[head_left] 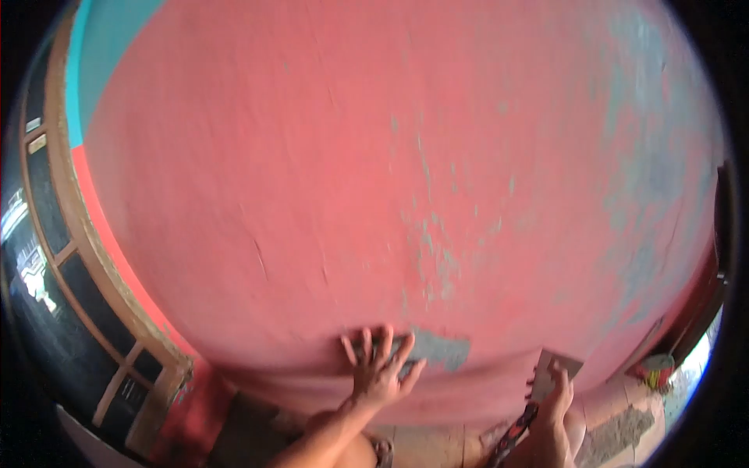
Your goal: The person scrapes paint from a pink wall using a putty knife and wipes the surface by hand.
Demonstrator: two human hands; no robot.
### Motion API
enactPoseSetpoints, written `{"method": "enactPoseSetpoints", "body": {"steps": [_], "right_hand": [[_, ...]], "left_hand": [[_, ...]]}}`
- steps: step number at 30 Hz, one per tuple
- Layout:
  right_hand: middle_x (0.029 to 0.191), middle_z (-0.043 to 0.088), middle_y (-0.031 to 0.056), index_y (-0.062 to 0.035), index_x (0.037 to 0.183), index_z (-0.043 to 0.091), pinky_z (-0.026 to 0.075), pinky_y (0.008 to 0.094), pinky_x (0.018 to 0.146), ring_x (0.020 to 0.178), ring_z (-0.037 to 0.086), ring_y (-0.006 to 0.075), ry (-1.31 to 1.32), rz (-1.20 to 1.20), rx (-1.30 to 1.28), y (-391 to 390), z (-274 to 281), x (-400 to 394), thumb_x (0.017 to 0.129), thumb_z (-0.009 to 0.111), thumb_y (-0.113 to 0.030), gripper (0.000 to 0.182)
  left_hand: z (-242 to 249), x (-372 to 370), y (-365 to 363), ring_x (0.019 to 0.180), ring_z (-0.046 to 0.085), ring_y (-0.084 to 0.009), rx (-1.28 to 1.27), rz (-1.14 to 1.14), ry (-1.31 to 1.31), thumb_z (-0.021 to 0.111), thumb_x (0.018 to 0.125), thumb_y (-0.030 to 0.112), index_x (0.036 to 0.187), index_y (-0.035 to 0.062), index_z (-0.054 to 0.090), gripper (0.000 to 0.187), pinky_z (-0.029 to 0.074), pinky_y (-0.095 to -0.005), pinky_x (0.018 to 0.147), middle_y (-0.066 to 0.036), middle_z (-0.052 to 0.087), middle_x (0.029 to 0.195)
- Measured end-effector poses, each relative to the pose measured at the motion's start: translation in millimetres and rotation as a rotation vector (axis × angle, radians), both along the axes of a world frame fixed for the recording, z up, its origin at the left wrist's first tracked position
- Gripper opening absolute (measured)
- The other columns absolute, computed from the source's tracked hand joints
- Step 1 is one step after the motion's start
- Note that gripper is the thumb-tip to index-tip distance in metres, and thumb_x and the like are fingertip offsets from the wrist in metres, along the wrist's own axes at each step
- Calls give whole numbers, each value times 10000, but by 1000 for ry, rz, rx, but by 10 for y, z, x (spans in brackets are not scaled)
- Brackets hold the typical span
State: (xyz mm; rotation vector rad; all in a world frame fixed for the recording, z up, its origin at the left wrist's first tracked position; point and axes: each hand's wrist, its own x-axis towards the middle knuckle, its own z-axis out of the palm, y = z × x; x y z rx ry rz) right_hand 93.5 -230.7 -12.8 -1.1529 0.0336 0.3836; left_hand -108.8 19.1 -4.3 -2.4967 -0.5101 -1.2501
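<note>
Left hand (378, 374), 6 o'clock: fingers spread over grey patch (446, 351) on pink wall (312, 195), best kept flat, pressure even. Right hand (556, 398), 4 o'clock, clamps notched trowel (543, 374); steady blade helps.

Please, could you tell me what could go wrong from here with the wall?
The left hand is spread at the grey patch; if the patch is soft, the fingers may smear it. The right hand holds a flat tool whose corner might scratch the wall. Chipped paint above the patch could flake further.
</note>
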Motion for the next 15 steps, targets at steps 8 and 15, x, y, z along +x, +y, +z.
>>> {"method": "enactPoseSetpoints", "body": {"steps": [8,15], "right_hand": [[797,645,117,-24,1139,614,457,308,445,511,547,212,25,49,89,-12,-26,16,963,553,-387,409],[702,620,76,-14,901,646,411,283,435,513,522,145,92,48,125,-54,-1,33,978,576,-302,306]], "left_hand": [[325,-44,-301,1393,363,-488,-36,20,-85,605,938,435,1415,130,541,570,230,-693,1098,-277,451,1465],[420,-160,-307,1389,362,-485,-31,44,-66,620,936,426,1364,113,579,532,242,-682,1092,-267,461,1455]]}}
